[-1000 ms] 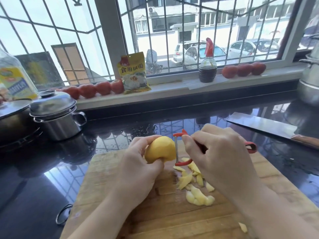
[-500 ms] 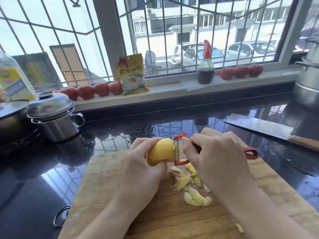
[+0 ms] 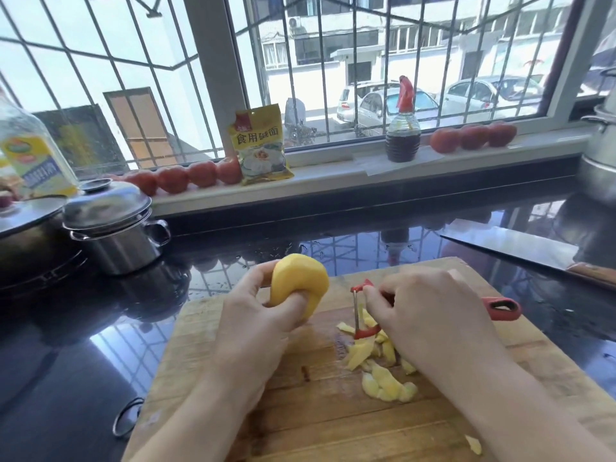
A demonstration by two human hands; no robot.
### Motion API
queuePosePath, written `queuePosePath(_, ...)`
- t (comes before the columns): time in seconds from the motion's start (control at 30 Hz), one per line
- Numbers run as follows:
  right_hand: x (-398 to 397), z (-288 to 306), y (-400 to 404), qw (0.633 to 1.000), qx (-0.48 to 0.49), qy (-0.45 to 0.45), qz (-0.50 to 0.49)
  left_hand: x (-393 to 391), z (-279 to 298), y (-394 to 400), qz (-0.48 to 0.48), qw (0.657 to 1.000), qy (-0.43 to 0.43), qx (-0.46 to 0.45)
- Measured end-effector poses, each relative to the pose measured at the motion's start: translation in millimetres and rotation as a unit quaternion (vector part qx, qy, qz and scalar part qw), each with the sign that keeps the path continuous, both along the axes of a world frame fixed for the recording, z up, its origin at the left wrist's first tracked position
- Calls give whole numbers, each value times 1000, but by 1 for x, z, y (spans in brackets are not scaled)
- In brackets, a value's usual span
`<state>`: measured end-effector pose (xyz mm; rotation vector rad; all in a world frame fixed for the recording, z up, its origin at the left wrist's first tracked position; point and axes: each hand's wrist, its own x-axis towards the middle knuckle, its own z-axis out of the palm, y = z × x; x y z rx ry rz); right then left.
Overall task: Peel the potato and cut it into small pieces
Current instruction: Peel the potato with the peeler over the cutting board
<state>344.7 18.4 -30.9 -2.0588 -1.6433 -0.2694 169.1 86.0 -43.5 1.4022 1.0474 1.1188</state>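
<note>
Nearest, wooden cutting board (image 3: 333, 421) on the dark desk (image 3: 66, 361), heap of yellow peelings (image 3: 383, 371) on it. Above the board, left hand (image 3: 256, 331) with fingers (image 3: 300, 306) clenched round the peeled potato (image 3: 300, 281), held clear of the wood. Just beside, right hand (image 3: 430, 315) grasping the red peeler (image 3: 363, 311), blade apart from the potato. Farther right, cleaver (image 3: 513, 248) flat on the desk. Far left, lidded steel pot (image 3: 113, 228). On the windowsill, tomatoes (image 3: 186, 176), yellow packet (image 3: 260, 145), dark sauce bottle (image 3: 402, 128).
</note>
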Motion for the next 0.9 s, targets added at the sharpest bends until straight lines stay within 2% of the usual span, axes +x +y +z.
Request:
queuePosePath(0.1, 2, -3, 0, 999, 35, -20, -8, -2, -3, 0, 15, 995, 79, 55)
queuePosePath(0.2, 6, -5, 2, 996, 73, -38, -20, -2, -5, -3, 35, 970, 191, 145)
queuePosePath(0.4, 3, -7, 5, 986, 164, -40, -1, 2, -9, -7, 14, 924, 274, 266)
queuePosePath(0.63, -6, -10, 7, 981, 182, -71, 17, 4, -8, -11, 9, 916, 276, 290)
queuePosePath(0.83, 2, -17, 10, 988, 133, -71, -28, 1, -7, -9, 52, 951, 200, 229)
queuePosePath(0.9, 2, -17, 10, 986, 155, -55, -23, 0, -7, -8, 57, 954, 189, 224)
